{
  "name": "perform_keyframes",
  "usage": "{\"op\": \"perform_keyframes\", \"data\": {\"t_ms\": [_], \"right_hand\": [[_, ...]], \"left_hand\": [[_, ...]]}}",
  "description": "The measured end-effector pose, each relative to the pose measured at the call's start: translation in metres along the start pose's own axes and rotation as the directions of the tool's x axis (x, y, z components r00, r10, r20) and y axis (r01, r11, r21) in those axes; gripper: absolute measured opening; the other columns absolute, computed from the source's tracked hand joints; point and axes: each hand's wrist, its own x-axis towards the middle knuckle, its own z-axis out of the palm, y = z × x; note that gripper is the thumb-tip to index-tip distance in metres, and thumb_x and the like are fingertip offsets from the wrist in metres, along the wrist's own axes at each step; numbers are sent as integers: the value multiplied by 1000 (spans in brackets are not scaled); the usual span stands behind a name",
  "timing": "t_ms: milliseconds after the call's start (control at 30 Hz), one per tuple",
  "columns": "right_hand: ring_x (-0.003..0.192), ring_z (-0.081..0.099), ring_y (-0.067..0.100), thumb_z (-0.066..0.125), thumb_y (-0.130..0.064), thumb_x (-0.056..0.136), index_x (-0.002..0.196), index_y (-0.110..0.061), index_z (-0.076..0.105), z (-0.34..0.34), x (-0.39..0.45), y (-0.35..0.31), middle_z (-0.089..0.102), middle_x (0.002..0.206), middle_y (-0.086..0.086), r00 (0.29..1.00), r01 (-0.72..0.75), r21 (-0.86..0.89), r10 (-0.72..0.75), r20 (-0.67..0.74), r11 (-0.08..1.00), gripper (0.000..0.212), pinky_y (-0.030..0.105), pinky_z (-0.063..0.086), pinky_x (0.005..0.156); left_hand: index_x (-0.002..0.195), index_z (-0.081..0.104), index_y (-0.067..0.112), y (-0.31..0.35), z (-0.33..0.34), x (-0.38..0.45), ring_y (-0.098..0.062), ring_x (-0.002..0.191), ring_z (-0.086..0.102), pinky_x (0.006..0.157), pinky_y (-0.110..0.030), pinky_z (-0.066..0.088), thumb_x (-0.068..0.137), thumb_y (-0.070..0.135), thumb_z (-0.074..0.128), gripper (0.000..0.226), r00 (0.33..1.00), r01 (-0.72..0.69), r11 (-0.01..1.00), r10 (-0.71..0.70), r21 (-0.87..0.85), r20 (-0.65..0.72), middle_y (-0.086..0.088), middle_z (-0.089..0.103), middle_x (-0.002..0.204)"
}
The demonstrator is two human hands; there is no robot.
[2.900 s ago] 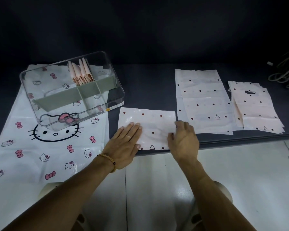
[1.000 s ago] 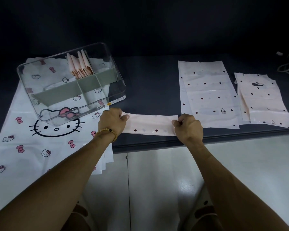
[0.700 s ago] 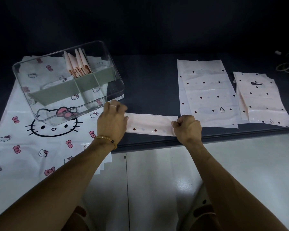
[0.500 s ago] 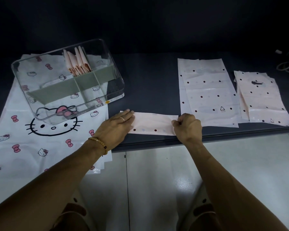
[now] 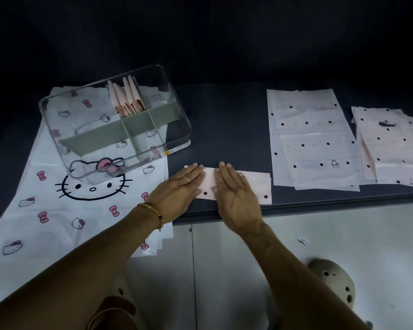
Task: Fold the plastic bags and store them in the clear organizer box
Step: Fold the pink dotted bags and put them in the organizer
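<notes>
The left hand and the right hand lie flat, fingers straight, side by side on the folded pink bag near the front edge of the dark table. The clear box, holding folded bags, stands to the left on a cat-print bag.

A recycling triangle marks the dotted bag; the clear box label is unreadable.

Both hands, left and right, lie flat, fingers straight.
</notes>
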Motion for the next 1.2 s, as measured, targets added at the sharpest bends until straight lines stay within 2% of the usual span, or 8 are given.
{"op": "perform_keyframes", "data": {"t_ms": [133, 367, 533, 700, 867, 1033, 1133, 1200], "right_hand": [[146, -3, 13, 19, -35, 103, 152, -14, 13, -7, -24, 42, 7, 160, 1, 997, -57, -53, 59, 45, 997, 54, 28, -4, 116], [148, 9, 23, 29, -27, 103, 149, -9, 26, -29, -49, 69, 16, 159, 8, 985, -167, -110, 170, 21, 980, 50, 32, 3, 118], [103, 58, 33, 56, -27, 90, 114, -12, 64, -33, -56, 23, 61, 114, 15, 985, -60, -126, 39, -167, 990, 29, 44, 46, 88], [99, 63, 29, 69, -25, 83, 111, -12, 69, -29, -60, 10, 65, 108, 11, 991, 15, -103, -29, -129, 995, 31, 42, 48, 91], [107, 63, 29, 73, -18, 78, 111, -11, 69, -36, -63, 17, 65, 115, 10, 993, 65, -118, -77, -94, 991, 35, 45, 48, 93], [92, 65, 27, 71, -14, 81, 104, -11, 71, -35, -59, -12, 69, 103, 7, 986, 89, 26, -84, -142, 996, 23, 39, 55, 78], [75, 66, 26, 65, -3, 85, 89, -5, 72, -35, -52, -20, 72, 87, 10, 984, -51, 307, 100, -146, 950, 9, 32, 55, 69], [62, 60, 11, 62, -8, 90, 77, -10, 66, -40, -48, -12, 68, 75, 1, 954, -211, 480, 287, -90, 852, 13, 24, 47, 60]], "left_hand": [[150, 13, 13, -3, 3, 0, -9, 145, -3, 115, -17, -3, 102, 30, 29, 53, 1000, 7, 1000, -8, 17, 18, 2, 5, 159], [150, 16, 15, 3, 2, -1, -12, 146, 4, 117, -22, 2, 101, 32, 30, 54, 998, 56, 997, -58, 53, 22, 2, 8, 159], [117, 63, 6, 33, -1, -28, -33, 114, 56, 101, -43, 42, 88, 34, 49, 43, 981, 118, 987, -99, 111, -168, -14, 60, 123], [119, 60, 13, 47, 5, -53, -28, 108, 55, 96, -43, 45, 71, 57, 66, 65, 989, 132, 990, -128, 50, -77, -9, 55, 128], [114, 68, 18, 43, -4, -53, -29, 108, 60, 86, -39, 52, 67, 12, 80, 49, 987, -44, 997, 53, 61, -154, -4, 64, 120], [113, 66, 22, 58, -12, -37, -23, 94, 56, 70, -33, 52, 88, 20, 57, 27, 991, -17, 995, 30, 95, -134, 1, 66, 103], [97, 66, 31, 63, -16, -29, -14, 81, 59, 63, -25, 46, 87, 44, 52, 21, 980, 160, 963, -181, -216, -83, 10, 66, 86], [79, 64, 35, 61, -20, -25, -5, 69, 60, 58, -18, 42, 79, 46, 63, 11, 941, 286, 783, -337, -553, 10, 16, 66, 73]]}}
